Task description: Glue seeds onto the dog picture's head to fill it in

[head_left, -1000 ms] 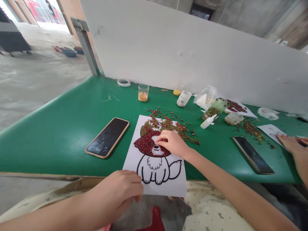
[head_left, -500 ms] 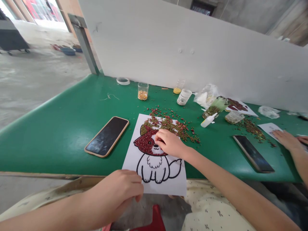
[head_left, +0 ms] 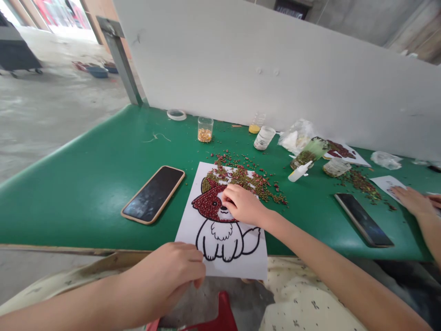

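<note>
Right hand (head_left: 243, 202), centre: fingertips together at animal drawing (head_left: 220, 248), unmoved, contents hidden. Left hand (head_left: 179, 266), lower centre: curled, grip unclear; work apparently unadvanced

Has a white rectangular paper sheet (head_left: 220, 246) overhanging the near edge of the flat green worktop (head_left: 86, 184); loose green and red beans (head_left: 237, 177) across the sheet's far end; a tan-cased black rectangular phone (head_left: 154, 194) left; a clear cylindrical cup (head_left: 205, 129) behind.

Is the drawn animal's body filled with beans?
No, the body shows only black outlines on white, while red beans sit on the head above it.
</note>
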### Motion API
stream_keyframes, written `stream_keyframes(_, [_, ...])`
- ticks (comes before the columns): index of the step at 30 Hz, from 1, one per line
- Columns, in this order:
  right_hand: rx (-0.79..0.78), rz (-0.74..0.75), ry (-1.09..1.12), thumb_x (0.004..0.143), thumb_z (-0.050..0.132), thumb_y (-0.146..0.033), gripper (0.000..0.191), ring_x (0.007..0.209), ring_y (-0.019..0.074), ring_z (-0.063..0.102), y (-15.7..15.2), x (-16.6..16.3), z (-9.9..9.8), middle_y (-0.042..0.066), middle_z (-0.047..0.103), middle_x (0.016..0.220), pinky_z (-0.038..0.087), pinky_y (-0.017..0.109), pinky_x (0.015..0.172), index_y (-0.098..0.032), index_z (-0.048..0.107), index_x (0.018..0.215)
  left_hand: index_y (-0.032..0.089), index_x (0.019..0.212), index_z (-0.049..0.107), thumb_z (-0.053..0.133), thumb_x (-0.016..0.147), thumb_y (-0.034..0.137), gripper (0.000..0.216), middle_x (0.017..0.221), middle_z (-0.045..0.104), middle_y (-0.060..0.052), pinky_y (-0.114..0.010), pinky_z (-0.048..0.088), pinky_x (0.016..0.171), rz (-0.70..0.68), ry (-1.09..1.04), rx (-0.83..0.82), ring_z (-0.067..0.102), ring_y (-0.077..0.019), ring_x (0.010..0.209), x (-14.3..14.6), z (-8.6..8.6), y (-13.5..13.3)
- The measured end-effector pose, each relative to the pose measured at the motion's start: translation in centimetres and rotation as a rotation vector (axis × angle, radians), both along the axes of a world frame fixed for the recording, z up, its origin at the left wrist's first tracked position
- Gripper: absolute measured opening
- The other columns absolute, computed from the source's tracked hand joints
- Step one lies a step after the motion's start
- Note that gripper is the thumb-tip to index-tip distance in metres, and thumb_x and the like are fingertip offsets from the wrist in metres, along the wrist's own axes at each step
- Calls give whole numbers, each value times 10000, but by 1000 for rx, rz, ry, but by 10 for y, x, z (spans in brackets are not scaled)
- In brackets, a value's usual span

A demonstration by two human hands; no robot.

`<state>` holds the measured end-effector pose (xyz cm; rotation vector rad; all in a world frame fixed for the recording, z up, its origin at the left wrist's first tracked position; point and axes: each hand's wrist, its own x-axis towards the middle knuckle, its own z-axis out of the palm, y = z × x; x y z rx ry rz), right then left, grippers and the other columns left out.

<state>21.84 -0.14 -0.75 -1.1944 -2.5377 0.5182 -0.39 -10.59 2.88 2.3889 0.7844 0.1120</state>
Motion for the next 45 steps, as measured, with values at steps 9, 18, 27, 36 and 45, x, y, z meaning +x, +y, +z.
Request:
stream_keyframes(9, [11, -3, 5, 814, 473, -103, 118, 822, 145, 461, 1, 0, 3, 36, 533, 835, 346, 264, 723, -181, 498, 730, 213, 832, 608, 380, 717, -26, 349, 844, 636, -2, -247, 436, 789, -22, 55, 1, 565, -151, 814, 2, 3, 1])
stream_keyframes(18, [134, -294, -35, 819, 509, -192, 104, 714, 128, 484, 36, 50, 24, 19, 545, 815, 333, 240, 622, -183, 572, 737, 209, 825, 590, 399, 731, -21, 313, 829, 619, -8, -237, 443, 788, -27, 49, 59, 564, -146, 806, 0, 1, 0])
stream_keyframes(27, [168, -615, -251, 803, 555, -217, 107, 677, 127, 516, 66, 127, 10, 19, 590, 833, 311, 239, 560, -190, 648, 755, 205, 836, 600, 397, 712, -34, 338, 840, 623, -8, -238, 441, 770, -29, 65, 72, 561, -147, 808, 2, 1, -2])
stream_keyframes(36, [183, -625, -313, 808, 550, -178, 123, 714, 139, 543, 67, 134, 0, 26, 628, 913, 309, 239, 561, -211, 648, 873, 209, 850, 616, 417, 695, -31, 348, 869, 635, 3, -260, 441, 789, -49, 116, -19, 570, -156, 843, 7, 4, 4])
stream_keyframes(45, [204, -636, -323, 815, 559, -194, 99, 732, 155, 580, 72, 136, 8, 40, 641, 907, 344, 240, 592, -198, 650, 853, 199, 794, 591, 393, 716, -33, 315, 837, 626, 4, -254, 433, 767, -59, 59, -35, 566, -151, 819, 6, -1, 0])
